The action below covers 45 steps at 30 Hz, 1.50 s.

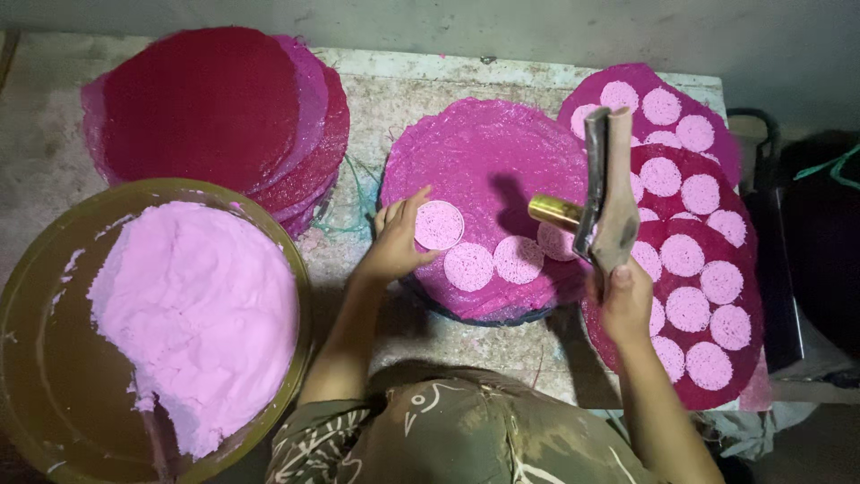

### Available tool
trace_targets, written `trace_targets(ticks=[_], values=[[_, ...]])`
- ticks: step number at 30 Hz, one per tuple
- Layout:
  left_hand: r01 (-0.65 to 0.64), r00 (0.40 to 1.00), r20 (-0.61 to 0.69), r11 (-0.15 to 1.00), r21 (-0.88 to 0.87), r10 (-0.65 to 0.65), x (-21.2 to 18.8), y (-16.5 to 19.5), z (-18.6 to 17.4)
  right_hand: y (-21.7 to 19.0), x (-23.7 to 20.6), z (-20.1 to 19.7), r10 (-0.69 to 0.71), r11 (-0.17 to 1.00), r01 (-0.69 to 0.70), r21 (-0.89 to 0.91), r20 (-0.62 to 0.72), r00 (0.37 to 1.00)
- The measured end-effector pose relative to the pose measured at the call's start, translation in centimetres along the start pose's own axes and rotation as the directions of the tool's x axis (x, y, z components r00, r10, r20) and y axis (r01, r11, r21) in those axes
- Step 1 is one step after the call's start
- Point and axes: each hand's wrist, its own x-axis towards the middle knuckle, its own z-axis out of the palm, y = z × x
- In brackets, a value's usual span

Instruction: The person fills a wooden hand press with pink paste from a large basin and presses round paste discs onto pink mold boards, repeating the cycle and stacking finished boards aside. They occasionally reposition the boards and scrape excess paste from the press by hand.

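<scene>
Two hands work over a round magenta sheet [484, 170] lying on a dark round block in the middle of our desk [376, 90]. Our left hand [397, 240] rests on the sheet's left edge, fingers loosely spread, fingertips touching a pale pink disc [439, 225]. Three more pale discs sit in a row just right of it along the sheet's near edge. Our right hand [625, 300] is closed around the wooden handle of a mallet-like tool [605, 193] with a brass cylinder jutting left, held raised above the sheet's right side.

Right of the block lies a stack of dark red and magenta sheets [690, 233] dotted with many pale circles. At the desk's far left sits a pile of uncut deep red and purple sheets [210, 112]. Near left, a wide brass-coloured basin [36, 341] holds a large mound of soft pink paste [202, 314].
</scene>
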Motion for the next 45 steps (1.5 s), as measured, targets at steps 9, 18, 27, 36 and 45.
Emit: trace_targets(ticks=[9,18,27,36,45], values=[[-0.146,0.984,-0.09,0.985,0.088,0.154,3.4,8.7,-5.4,-0.5,-1.9,-2.4,-0.015,0.998,0.013,-0.057,-0.035,0.999],[-0.473,0.711,0.453,0.842,-0.259,0.539,-10.6,20.0,-5.5,-20.8,-6.4,-1.4,-0.602,0.481,0.813,-0.328,0.551,0.578],[-0.252,0.751,0.566,0.94,-0.229,0.339,-22.5,16.2,-10.7,-29.7,-4.8,4.5,-0.49,0.469,0.818,0.332,0.869,-0.071],[-0.074,0.907,0.389,0.97,-0.232,0.162,-35.2,9.1,-14.1,-30.1,-10.8,14.3,-0.326,0.84,0.367,0.401,0.912,-0.25],[0.177,0.96,0.28,0.823,-0.54,-0.023,-46.6,2.1,-26.8,-34.9,-8.7,25.8,-0.572,0.288,0.82,0.494,0.776,-0.266]])
